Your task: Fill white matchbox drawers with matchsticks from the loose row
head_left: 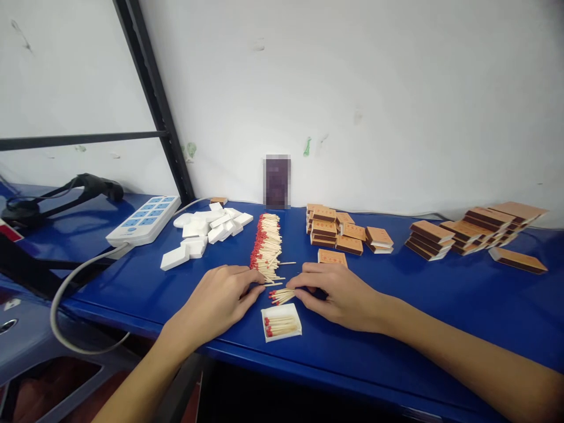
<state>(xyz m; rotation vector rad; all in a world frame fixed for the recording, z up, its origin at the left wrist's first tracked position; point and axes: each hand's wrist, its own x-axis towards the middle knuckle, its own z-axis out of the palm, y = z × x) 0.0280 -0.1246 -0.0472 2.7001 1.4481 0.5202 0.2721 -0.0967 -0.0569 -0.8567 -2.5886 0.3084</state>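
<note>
A long pile of red-headed matchsticks (268,241) lies on the blue table, heads mostly to the left. At its near end is my left hand (220,299), thumb and forefinger drawn together on a matchstick (274,285). My right hand (337,294) pinches the plain ends of a small bunch of matchsticks (280,296), whose red heads point left. Just below that bunch sits a white inner matchbox tray (288,336) with several matchsticks lying in it, heads to the left.
White empty trays (194,228) are heaped to the left, near a power strip (145,220) with a cable. Brown matchboxes (324,226) are piled right of the matchsticks, and further stacks (489,226) stand at far right. A wall rises behind; the table's front edge (247,357) is close.
</note>
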